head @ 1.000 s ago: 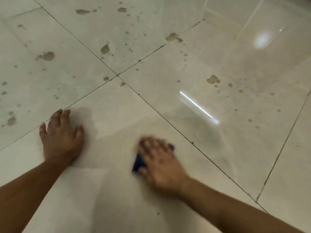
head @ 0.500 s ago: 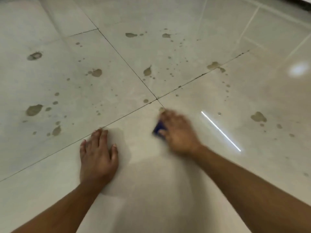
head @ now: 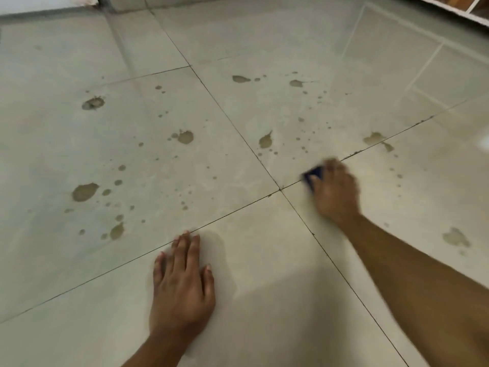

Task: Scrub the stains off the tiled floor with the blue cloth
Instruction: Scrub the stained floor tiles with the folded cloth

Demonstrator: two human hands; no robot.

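Observation:
My right hand [head: 334, 190] presses the blue cloth [head: 313, 176] onto the glossy beige tiled floor [head: 264, 260], just right of where four tiles meet; only a dark blue corner shows past my fingers. The hand is blurred by motion. My left hand [head: 181, 284] lies flat on the near tile, fingers together, holding nothing. Brown stains are scattered over the far tiles: a blotch [head: 84, 192] at the left, another blotch [head: 265, 141] above the cloth, one stain [head: 374, 138] on the grout line and one stain [head: 455, 237] right of my forearm.
Dark grout lines [head: 230, 217] cross the floor diagonally. A white wall base [head: 39, 5] runs along the top left. A white and wooden edge [head: 460, 5] shows in the top right corner.
My right hand has slid the cloth away from me, up and right past the tile junction. The view has tilted up, showing more of the stained far tiles. My left hand stays planted.

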